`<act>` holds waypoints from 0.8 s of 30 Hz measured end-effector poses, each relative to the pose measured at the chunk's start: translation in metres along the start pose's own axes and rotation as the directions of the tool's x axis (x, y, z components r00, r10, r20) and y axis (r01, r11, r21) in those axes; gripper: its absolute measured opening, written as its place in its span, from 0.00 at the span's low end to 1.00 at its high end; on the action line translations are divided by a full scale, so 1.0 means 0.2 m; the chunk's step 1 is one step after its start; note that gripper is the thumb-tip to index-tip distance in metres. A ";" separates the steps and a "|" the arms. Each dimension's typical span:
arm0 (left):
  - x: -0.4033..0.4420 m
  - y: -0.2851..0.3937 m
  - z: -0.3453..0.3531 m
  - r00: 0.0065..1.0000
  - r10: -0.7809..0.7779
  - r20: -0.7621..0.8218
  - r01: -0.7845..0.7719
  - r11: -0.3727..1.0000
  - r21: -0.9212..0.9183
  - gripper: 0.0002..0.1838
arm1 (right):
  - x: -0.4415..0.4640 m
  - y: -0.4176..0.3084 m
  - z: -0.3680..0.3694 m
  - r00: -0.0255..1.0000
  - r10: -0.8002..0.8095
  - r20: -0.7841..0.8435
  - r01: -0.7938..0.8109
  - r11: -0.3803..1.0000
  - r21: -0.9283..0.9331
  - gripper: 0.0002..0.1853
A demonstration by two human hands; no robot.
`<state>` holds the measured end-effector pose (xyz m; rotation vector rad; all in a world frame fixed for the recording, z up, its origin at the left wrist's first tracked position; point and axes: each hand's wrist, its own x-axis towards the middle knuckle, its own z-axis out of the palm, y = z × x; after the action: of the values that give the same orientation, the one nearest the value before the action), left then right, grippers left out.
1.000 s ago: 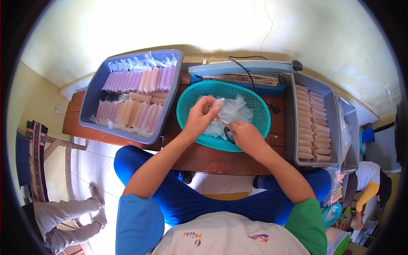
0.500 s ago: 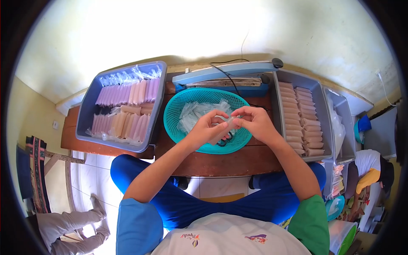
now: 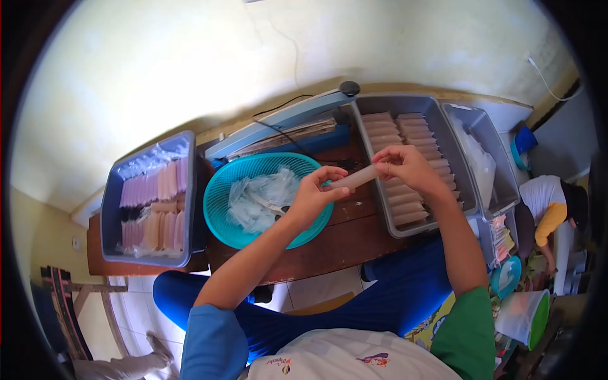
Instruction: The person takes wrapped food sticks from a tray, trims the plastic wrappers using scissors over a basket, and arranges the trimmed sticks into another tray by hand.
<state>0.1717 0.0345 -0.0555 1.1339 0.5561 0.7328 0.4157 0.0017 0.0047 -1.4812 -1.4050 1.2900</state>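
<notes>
A filled, pale pinkish-beige plastic tube packet sits at the centre of the frame, above the wooden table, spanning the gap between the two hands. Its long axis slants from lower left up to the right. The left hand pinches the lower end between thumb and fingers; the right hand grips the upper end with its fingertips. That upper end points towards the right-hand grey tub, stacked with rows of similar packets, and the right hand is the nearer one to it. Nearer the left hand, left of centre, stands a turquoise mesh basket holding clear plastic scraps and scissors. Behind the basket lies a blue long-armed sealer; another grey tub of packets occupies the left of the frame.
</notes>
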 end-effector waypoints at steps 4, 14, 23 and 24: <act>0.11 -0.03 0.12 0.997 -0.080 0.014 0.079 0.996 0.050 0.18 | -0.05 0.07 -0.19 0.992 0.084 0.093 -0.070 0.986 -0.149 0.12; 0.52 -0.08 0.46 0.997 -0.054 0.054 0.035 0.954 0.299 0.15 | -0.09 0.18 -0.62 0.991 0.062 -0.116 -0.101 0.924 -0.369 0.14; 1.00 -0.32 0.61 0.993 -0.005 0.114 -0.046 0.897 0.440 0.14 | -0.06 0.40 -0.86 0.908 0.204 -0.365 -0.285 0.941 -0.183 0.15; 1.03 -0.33 0.62 0.993 -0.005 0.114 -0.046 0.899 0.436 0.14 | -0.04 0.42 -0.87 0.899 0.114 -0.423 -0.261 0.916 -0.306 0.14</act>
<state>0.4111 0.1008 -0.0826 1.5936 0.6326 0.5685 0.6057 0.0038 -0.0313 -2.0389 -1.2821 0.7935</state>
